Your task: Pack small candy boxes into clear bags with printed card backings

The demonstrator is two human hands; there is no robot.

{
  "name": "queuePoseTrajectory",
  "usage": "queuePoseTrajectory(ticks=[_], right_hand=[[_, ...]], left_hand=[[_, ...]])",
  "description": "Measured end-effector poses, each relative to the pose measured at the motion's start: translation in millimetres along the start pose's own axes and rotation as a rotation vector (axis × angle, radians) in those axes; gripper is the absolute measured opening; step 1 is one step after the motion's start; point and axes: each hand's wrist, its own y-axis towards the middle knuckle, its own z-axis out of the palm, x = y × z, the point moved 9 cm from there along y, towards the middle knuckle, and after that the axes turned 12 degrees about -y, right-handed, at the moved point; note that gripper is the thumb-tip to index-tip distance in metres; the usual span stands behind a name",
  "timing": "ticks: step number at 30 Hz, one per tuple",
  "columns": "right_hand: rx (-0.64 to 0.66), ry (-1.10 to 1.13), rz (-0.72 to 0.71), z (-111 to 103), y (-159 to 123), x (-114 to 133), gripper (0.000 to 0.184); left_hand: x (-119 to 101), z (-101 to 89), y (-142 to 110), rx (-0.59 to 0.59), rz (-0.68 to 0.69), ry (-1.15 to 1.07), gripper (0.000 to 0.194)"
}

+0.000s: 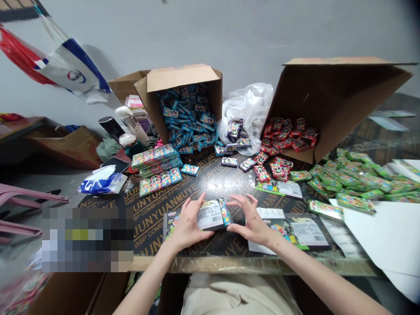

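A small stack of candy boxes [210,216] lies in front of me on the black table, a pale barcode panel facing up and a blue box at its right end. My left hand [187,222] curves round the left end, thumb along the near edge and fingers at the far edge. At the right end, my right hand [254,222] has thumb and fingertips at the blue box's corners, its other fingers spread. Under my left hand lies a printed plastic sleeve [169,222]. More printed sleeves [308,231] lie right of my right hand, over white paper.
Open cartons hold blue boxes [187,120] and red boxes [288,133]. Between them stands a clear bag [252,109] with purple boxes. Green boxes [357,175] pile up at right. Stacked multipacks [157,164], bottles [131,124] and a tissue pack [102,180] are at left.
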Motion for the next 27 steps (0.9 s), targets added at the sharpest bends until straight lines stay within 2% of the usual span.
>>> queuePoseTrajectory(ticks=[2,4,7,10,12,14,15,18,20,21,22,24,26,27], right_hand=[[0.124,0.075,-0.053,10.8,10.5,3.1,0.061],[0.119,0.08,-0.032,11.3,33.7,-13.2,0.055],[-0.106,-0.107,0.212,-9.9,82.7,-79.7,0.056],[-0.049,-0.239,0.344,-11.4,127.1,-137.9,0.069],[0.012,-0.221,0.343,-6.4,144.5,-153.6,0.064],[0.039,-0.167,0.31,1.9,148.2,-146.3,0.055],[0.052,-0.147,0.291,7.9,144.8,-135.3,0.052],[0.152,0.127,0.245,35.2,116.2,-84.5,0.047],[0.301,0.555,0.225,55.4,87.5,-43.4,0.041],[0.369,0.721,0.218,60.2,73.2,-25.4,0.039],[0.381,0.81,0.22,58.5,61.6,-13.9,0.039],[0.246,0.7,0.203,37.3,48.4,-9.0,0.051],[0.06,0.407,0.11,5.6,42.7,-7.0,0.078],[0.012,0.274,0.039,-5.9,40.7,-2.4,0.089]], left_hand=[[1.2,2.5,2.4,0.014,0.004,0.003,0.102],[8.5,5.3,3.9,0.012,-0.029,0.003,0.104],[23.9,11.8,3.7,0.012,-0.092,-0.006,0.108],[33.8,21.6,1.3,0.062,-0.104,-0.008,0.107],[37.5,23.7,0.3,0.077,-0.113,-0.018,0.103],[39.6,17.4,2.1,0.024,-0.142,-0.08,0.095],[40.8,10.4,4.2,-0.042,-0.17,-0.148,0.09],[52.2,-13.3,9.4,-0.337,-0.33,-0.544,0.069],[59.7,-9.2,13.9,-0.418,-0.467,-0.911,0.051],[59.3,-1.4,17.6,-0.402,-0.526,-1.077,0.043],[56.2,7.1,21.4,-0.363,-0.571,-1.207,0.038],[46.6,21.0,26.8,-0.279,-0.625,-1.334,0.032],[38.6,29.3,28.6,-0.242,-0.65,-1.346,0.029],[34.9,32.6,29.0,-0.222,-0.653,-1.331,0.028]])
